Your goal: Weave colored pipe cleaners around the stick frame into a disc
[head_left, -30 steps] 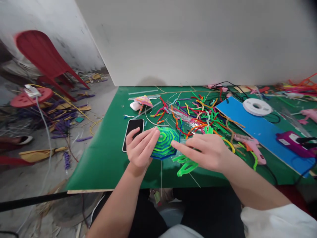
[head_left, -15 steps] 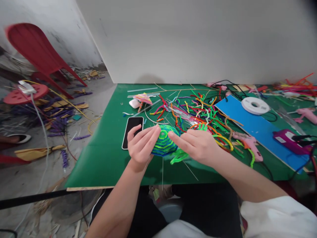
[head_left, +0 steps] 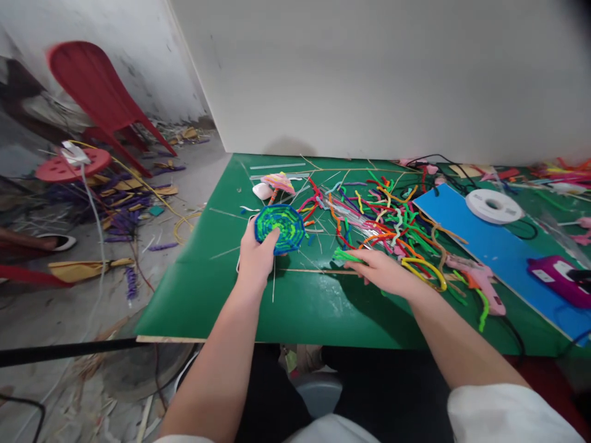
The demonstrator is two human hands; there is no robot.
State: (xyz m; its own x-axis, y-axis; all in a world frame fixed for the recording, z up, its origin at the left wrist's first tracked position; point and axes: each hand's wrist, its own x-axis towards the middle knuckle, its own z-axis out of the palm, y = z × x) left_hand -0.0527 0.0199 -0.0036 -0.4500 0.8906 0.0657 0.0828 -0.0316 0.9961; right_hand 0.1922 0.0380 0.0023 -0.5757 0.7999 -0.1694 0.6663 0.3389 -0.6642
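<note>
Left hand (head_left: 259, 253) closed on blue-green woven disc (head_left: 287, 226), center of frame; disc at fingertips, thumb across its face. Right of disc, apart from it, right hand (head_left: 373, 268) pinching green fuzzy strip (head_left: 347, 255) above desk (head_left: 314, 314).

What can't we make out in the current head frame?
Head view:
- Left hand fingers: hidden behind the blue-green disc.
- Disc's underside: faces away from the camera.
- Held ends of the green fuzzy strips: covered by the right hand.
- Purple box label text: too small.
- Pink object far right: cut off by the frame edge.
</note>
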